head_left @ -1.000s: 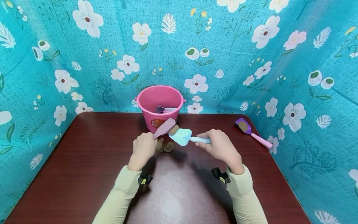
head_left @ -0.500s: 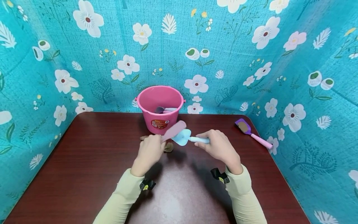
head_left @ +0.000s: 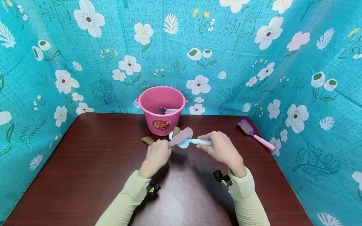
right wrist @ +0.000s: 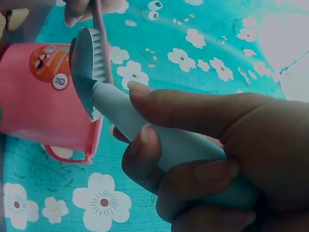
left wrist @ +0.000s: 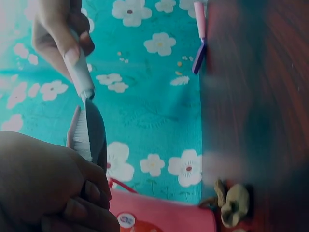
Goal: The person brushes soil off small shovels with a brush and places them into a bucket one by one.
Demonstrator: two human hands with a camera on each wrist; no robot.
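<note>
My left hand (head_left: 156, 157) grips the handle of a pink brush (head_left: 182, 136), whose white bristles (left wrist: 83, 140) face the blade of a small light-blue shovel. The brush overlaps that blade in the head view. My right hand (head_left: 220, 147) grips the shovel handle (head_left: 201, 142), thumb along its side in the right wrist view. The shovel blade (right wrist: 86, 63) is up against the bristles, above the table in front of the bucket. Brown lumps (left wrist: 235, 205) lie on the table under the tools, partly hidden by my left hand. Another brown piece (head_left: 176, 130) shows just behind the brush head.
A pink bucket (head_left: 147, 110) with tool handles inside stands at the table's back edge. At the back right lies a purple shovel (head_left: 251, 131) with a pink handle and a brown patch in its blade. Flowered teal cloth hangs behind and at both sides.
My left hand has moved right with the brush, which now lies across the shovel's blade. The right hand with the shovel has hardly moved. A brown lump at the left has come into view.
</note>
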